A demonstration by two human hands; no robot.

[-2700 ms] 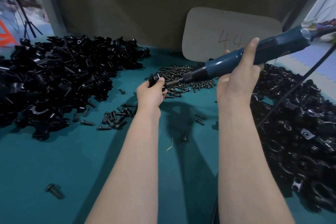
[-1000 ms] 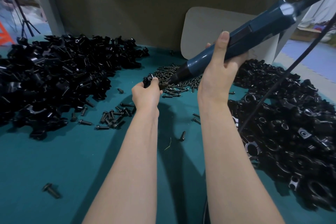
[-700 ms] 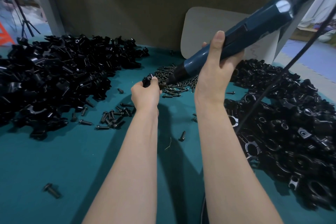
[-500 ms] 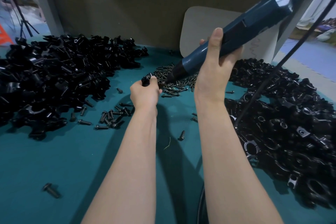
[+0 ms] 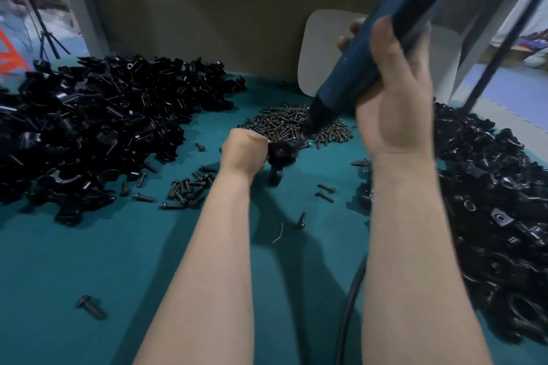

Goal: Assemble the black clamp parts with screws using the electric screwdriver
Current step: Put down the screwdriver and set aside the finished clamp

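My left hand (image 5: 244,151) grips a black clamp part (image 5: 280,155) just above the teal table, near its middle. My right hand (image 5: 394,92) holds the dark blue electric screwdriver (image 5: 394,24) steeply tilted, tip down onto the clamp part. The tip and the part are blurred, so the screw under the bit is not visible. A bolt sticks out below the part.
A large heap of black clamp parts (image 5: 89,127) lies at the left, another heap (image 5: 498,216) at the right. A pile of small screws (image 5: 284,124) sits behind my hands, and loose bolts (image 5: 184,190) lie scattered on the teal mat (image 5: 89,261). The screwdriver's cable (image 5: 347,311) runs down at the lower right.
The screwdriver has swung from nearly level to steeply upright, my right hand rising closer to the camera. My left hand and the clamp part have dropped slightly toward the table.
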